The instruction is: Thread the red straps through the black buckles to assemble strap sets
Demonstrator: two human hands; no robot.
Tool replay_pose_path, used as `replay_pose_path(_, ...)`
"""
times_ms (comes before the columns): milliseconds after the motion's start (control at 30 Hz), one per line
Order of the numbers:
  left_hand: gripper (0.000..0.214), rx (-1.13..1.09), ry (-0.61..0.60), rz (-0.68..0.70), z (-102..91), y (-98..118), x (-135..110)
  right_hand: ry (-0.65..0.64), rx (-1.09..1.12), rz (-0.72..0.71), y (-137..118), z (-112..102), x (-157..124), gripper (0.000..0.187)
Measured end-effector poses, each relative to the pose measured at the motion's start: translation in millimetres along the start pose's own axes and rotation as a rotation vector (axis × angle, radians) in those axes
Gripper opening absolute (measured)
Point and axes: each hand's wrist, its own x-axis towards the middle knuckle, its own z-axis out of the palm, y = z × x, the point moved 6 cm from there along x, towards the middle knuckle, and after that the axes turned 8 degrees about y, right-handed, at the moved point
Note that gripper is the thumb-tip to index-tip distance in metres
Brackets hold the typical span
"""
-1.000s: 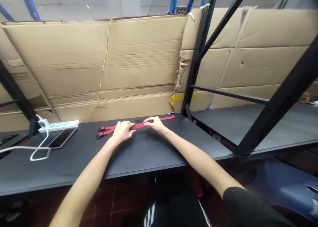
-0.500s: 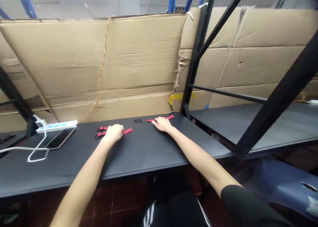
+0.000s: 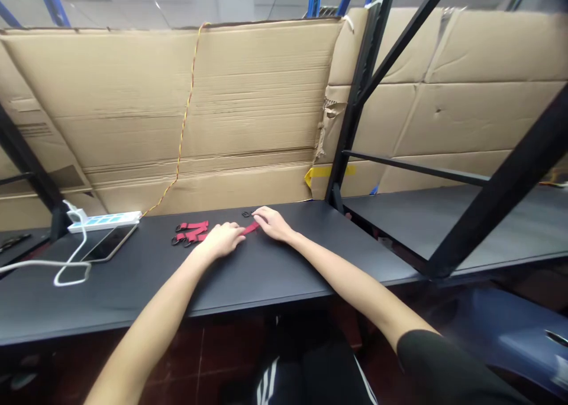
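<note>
One strap (image 3: 251, 228) partly behind left hand (image 3: 222, 239)

Red strap (image 3: 250, 228) partly behind left hand (image 3: 222, 240)

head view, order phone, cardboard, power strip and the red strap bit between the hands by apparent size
1. Cardboard
2. Phone and power strip: too alike to rank
3. Red strap bit, partly hidden

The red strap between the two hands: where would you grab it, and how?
Probably the bare stretch of red strap between the left hand and right hand, pinched across its long edges from the near side. It's a thin, narrow band, and that stretch shows uncovered; the cardboard stands behind, leaving the front easier to reach.
</note>
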Motion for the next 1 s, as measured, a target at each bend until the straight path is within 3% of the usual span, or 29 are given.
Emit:
replay_pose_path(167,0.026,-0.248,0.032,-0.005,15.0,11,2,-0.221,-0.280,0.107,45,8,-4,0.042)
replay_pose_path(300,0.027,-0.312,0.079,-0.040,11.2,5,3,-0.356,-0.279,0.100,45,17,-7,0.046)
replay_pose_path(533,0.026,-0.224,0.085,-0.011,8.9,1,2,-0.256,-0.319,-0.047,21,12,-4,0.033)
replay_pose_path(733,0.024,-0.233,0.025,-0.093,13.1,-8,5,-0.225,-0.242,0.001,17,12,-6,0.025)
replay_pose_path(867,0.023,-0.407,0.042,-0.090,14.8,-9,7,-0.198,-0.104,0.032,11,14,-7,0.018)
replay_pose_path(1000,0.031,-0.481,0.033,-0.144,19.3,-13,8,-0.134,0.111,0.161,12,19,-8,0.026)
